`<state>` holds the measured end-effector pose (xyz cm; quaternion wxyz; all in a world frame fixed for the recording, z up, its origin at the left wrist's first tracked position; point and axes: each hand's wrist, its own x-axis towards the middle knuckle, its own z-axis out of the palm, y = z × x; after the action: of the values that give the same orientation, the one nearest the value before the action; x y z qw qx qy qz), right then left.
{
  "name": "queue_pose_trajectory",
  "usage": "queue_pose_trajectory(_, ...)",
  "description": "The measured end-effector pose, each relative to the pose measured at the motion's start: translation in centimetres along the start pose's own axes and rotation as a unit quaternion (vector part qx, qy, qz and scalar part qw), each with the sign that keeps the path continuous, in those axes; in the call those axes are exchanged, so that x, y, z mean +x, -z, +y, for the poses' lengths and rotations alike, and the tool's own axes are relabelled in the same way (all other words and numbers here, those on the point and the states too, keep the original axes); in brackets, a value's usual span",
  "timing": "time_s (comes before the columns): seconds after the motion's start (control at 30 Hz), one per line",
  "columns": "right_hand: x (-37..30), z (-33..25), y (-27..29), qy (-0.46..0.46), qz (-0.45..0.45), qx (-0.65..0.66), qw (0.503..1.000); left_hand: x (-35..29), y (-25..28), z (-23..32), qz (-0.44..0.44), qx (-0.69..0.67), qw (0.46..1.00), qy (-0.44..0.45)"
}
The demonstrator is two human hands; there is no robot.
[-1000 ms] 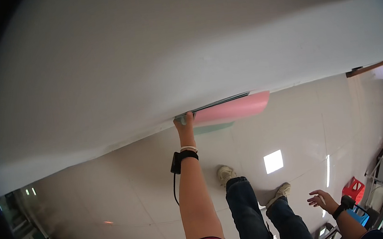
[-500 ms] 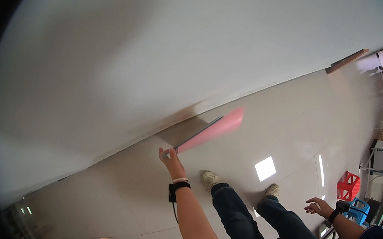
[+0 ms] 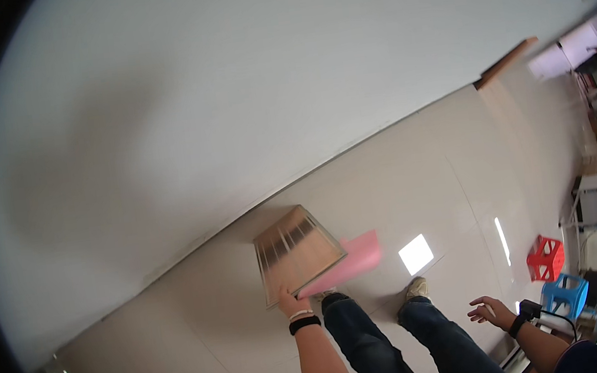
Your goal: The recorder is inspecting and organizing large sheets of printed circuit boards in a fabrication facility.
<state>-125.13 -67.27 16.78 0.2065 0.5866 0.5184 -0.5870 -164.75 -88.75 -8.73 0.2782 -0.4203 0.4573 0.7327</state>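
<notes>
- Just below the middle of the view, toward 6 o'clock, a framed panel (image 3: 298, 254) is held up at a tilt; its face is brownish, with dark and pale streaks toward its 12 o'clock end, and its thin rim is greyish;
- At the panel's 4 o'clock side, a pink sheet (image 3: 358, 257) sticks out from behind it, slightly curved; the rest of it is hidden;
- At the panel's 7 o'clock corner, the left hand (image 3: 292, 303) grips the edge, fingers closed on it; I cannot tell whether they pinch the pink sheet too; a black wristband (image 3: 304, 324) and a pale bracelet (image 3: 300, 314) sit below the hand;
- Well apart, toward 4 o'clock from the panel, the right hand (image 3: 491, 312) is empty, its fingers loosely spread and a little curled;
- Toward 5 o'clock, legs in dark jeans (image 3: 365, 335); a beige shoe (image 3: 417, 289) shows at 4 o'clock;
- Around the panel, a glossy pale floor (image 3: 386, 168); beyond it, from 9 round to 1 o'clock, a plain light wall (image 3: 226, 83);
- Far off toward 3 o'clock, a red stool (image 3: 546, 258), with a blue stool (image 3: 567, 295) just beside it.
</notes>
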Motion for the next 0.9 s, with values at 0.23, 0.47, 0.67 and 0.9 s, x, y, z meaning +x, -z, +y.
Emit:
queue_pose_trajectory(0.23,-3.1,5.5,-2.6,-0.031,0.021,0.102,0.994,-3.6,-1.9,-0.6,0.027,0.021,0.998,-0.051)
queue_pose_trajectory(0.47,-7.7,9.7,-3.3,-0.017,0.076,0.222,0.972,-15.0,-8.6,-2.1,-0.027,0.109,0.991,-0.069)
queue_pose_trajectory(0.67,-8.7,13.7,-2.0,0.036,0.101,0.32,0.941,-26.1,-10.7,-4.1,-0.183,0.232,0.951,-0.09)
queue_pose_trajectory(0.9,-14.4,15.5,11.1,0.219,0.134,0.379,0.889,-47.0,-13.1,-9.7,-0.335,0.294,0.895,-0.013)
